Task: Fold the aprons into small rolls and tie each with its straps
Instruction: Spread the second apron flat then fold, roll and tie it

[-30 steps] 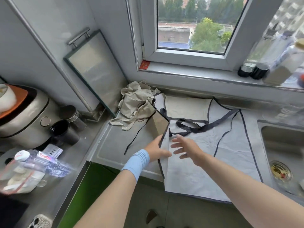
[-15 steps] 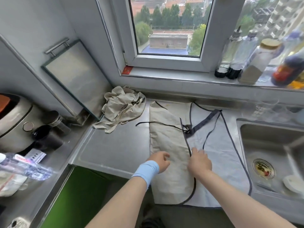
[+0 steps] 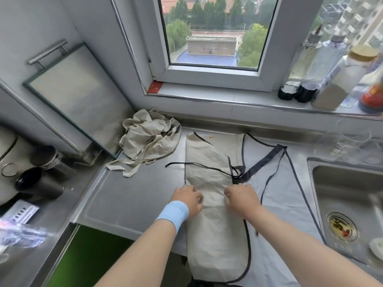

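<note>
Since a second earlier, the lifted left side of the apron had come down flat over its middle, beige side up. It lay on the counter between a crumpled second apron and the sink, spilling over the front edge. The left hand and right hand rested on the fold, fingers bent; pinching or pressing, I could not tell. The cloth looked thin, limp and light, best taken by its bound edge, with the straps kept free. No writing was legible.

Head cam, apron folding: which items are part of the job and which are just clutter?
Job: half-folded apron, left hand and right hand on it; its black strap; crumpled beige apron in the corner.
Clutter: black cups, framed board against the wall, bottles on the sill, sink.
</note>
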`<state>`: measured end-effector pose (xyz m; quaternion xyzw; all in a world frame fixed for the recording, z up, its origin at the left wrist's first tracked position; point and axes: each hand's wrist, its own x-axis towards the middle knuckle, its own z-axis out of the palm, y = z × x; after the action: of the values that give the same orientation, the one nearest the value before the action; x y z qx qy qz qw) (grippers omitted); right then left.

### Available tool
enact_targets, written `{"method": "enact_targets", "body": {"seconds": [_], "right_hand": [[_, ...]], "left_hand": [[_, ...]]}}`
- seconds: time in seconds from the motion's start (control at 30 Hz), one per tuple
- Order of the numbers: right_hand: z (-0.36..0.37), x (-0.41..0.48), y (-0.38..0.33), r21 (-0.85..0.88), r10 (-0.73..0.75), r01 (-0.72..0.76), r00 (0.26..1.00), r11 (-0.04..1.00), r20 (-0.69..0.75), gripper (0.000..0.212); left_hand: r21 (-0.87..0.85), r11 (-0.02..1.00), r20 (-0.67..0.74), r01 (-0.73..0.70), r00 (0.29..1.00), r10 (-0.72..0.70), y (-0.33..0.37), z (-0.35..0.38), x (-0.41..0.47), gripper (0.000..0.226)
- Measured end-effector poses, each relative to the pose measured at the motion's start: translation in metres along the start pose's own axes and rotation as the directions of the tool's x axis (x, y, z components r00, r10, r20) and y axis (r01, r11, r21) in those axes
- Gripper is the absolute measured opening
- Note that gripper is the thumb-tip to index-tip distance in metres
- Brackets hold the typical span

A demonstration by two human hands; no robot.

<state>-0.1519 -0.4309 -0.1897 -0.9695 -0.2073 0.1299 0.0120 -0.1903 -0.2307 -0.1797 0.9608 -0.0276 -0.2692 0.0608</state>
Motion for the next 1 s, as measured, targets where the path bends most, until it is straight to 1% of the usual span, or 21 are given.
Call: {"method": "enact_targets", "body": {"seconds": [0.03, 0.1, 0.17, 0.2, 0.27, 0.33, 0.37, 0.43, 0.47, 0.5, 0.53, 0.57, 0.63, 0.67, 0.7, 0.73, 0.77, 0.83, 0.9, 0.93, 1.0], "right_hand": [[-0.007, 0.015, -0.001, 0.022, -0.004, 0.005, 0.998, 1.000, -0.064, 0.025], [-0.020, 0.045, -0.002, 0.127, 0.007, 0.013, 0.987, 0.992, -0.159, 0.025], [-0.033, 0.077, -0.007, 0.248, 0.021, 0.032, 0.978, 0.968, -0.206, 0.027], [-0.038, 0.095, -0.010, 0.271, 0.010, 0.053, 0.974, 0.961, -0.224, 0.029], [-0.046, 0.125, -0.015, 0.253, -0.032, 0.092, 0.972, 0.963, -0.231, 0.033], [-0.049, 0.155, -0.021, 0.190, -0.086, 0.122, 0.979, 0.974, -0.186, 0.041], [-0.050, 0.166, -0.024, 0.138, -0.114, 0.135, 0.982, 0.981, -0.151, 0.047], [-0.049, 0.187, -0.029, 0.054, -0.173, 0.177, 0.982, 0.983, -0.073, 0.062], [-0.046, 0.197, -0.032, 0.041, -0.192, 0.194, 0.981, 0.980, -0.039, 0.068], [-0.045, 0.204, -0.035, 0.054, -0.187, 0.188, 0.982, 0.981, -0.022, 0.069], [-0.042, 0.214, -0.038, 0.102, -0.152, 0.155, 0.988, 0.983, -0.032, 0.065], [-0.041, 0.222, -0.041, 0.197, -0.075, 0.088, 0.995, 0.976, -0.072, 0.059], [-0.043, 0.241, -0.052, 0.397, 0.163, -0.095, 0.976, 0.913, -0.142, 0.047], [-0.047, 0.250, -0.057, 0.418, 0.237, -0.170, 0.965, 0.892, -0.112, 0.046], [-0.051, 0.259, -0.060, 0.388, 0.262, -0.224, 0.964, 0.894, -0.046, 0.052], [-0.055, 0.267, -0.063, 0.355, 0.264, -0.257, 0.964, 0.899, 0.032, 0.058], [-0.058, 0.274, -0.065, 0.349, 0.260, -0.279, 0.960, 0.895, 0.100, 0.057], [-0.062, 0.286, -0.067, 0.431, 0.221, -0.292, 0.953, 0.854, 0.207, 0.037], [-0.060, 0.298, -0.069, 0.524, 0.137, -0.282, 0.945, 0.804, 0.297, 0.019], [-0.056, 0.304, -0.069, 0.564, 0.113, -0.274, 0.946, 0.779, 0.304, 0.016], [-0.053, 0.312, -0.071, 0.627, 0.133, -0.274, 0.956, 0.729, 0.262, 0.016]], "left_hand": [[-0.057, 0.998, -0.045, -0.015, 0.999, 0.012, -0.004, -0.009, 0.007, 0.034], [-0.183, 0.983, -0.149, -0.033, 0.989, 0.005, -0.012, -0.029, 0.024, 0.027], [-0.249, 0.968, -0.301, -0.043, 0.953, -0.035, -0.024, -0.048, 0.047, 0.025], [-0.272, 0.961, -0.363, -0.051, 0.930, -0.054, -0.030, -0.056, 0.059, 0.024], [-0.266, 0.961, -0.461, -0.081, 0.886, -0.053, -0.038, -0.071, 0.082, 0.023], [-0.218, 0.970, -0.502, -0.108, 0.865, -0.016, -0.046, -0.085, 0.108, 0.028], [-0.177, 0.979, -0.484, -0.103, 0.875, 0.004, -0.048, -0.089, 0.117, 0.035], [-0.048, 0.996, -0.371, -0.071, 0.928, 0.049, -0.056, -0.089, 0.137, 0.060], [0.029, 0.998, -0.290, -0.060, 0.955, 0.065, -0.062, -0.084, 0.146, 0.074], [0.086, 0.995, -0.219, -0.054, 0.973, 0.072, -0.067, -0.078, 0.152, 0.083], [0.126, 0.990, -0.164, -0.055, 0.984, 0.076, -0.072, -0.070, 0.158, 0.089], [0.144, 0.987, -0.131, -0.064, 0.988, 0.084, -0.076, -0.062, 0.161, 0.090], [0.144, 0.984, -0.136, -0.106, 0.983, 0.125, -0.082, -0.051, 0.164, 0.089], [0.140, 0.981, -0.156, -0.132, 0.976, 0.154, -0.084, -0.047, 0.164, 0.087], [0.132, 0.978, -0.178, -0.160, 0.967, 0.182, -0.086, -0.047, 0.163, 0.086], [0.120, 0.976, -0.196, -0.182, 0.959, 0.203, -0.088, -0.047, 0.162, 0.086], [0.106, 0.975, -0.213, -0.198, 0.953, 0.216, -0.091, -0.048, 0.161, 0.085], [0.081, 0.973, -0.237, -0.216, 0.944, 0.229, -0.095, -0.049, 0.161, 0.085], [0.078, 0.968, -0.219, -0.237, 0.943, 0.249, -0.097, -0.047, 0.160, 0.085], [0.082, 0.965, -0.202, -0.247, 0.945, 0.259, -0.098, -0.044, 0.160, 0.085], [0.100, 0.963, -0.160, -0.251, 0.951, 0.265, -0.099, -0.040, 0.158, 0.085]]}}
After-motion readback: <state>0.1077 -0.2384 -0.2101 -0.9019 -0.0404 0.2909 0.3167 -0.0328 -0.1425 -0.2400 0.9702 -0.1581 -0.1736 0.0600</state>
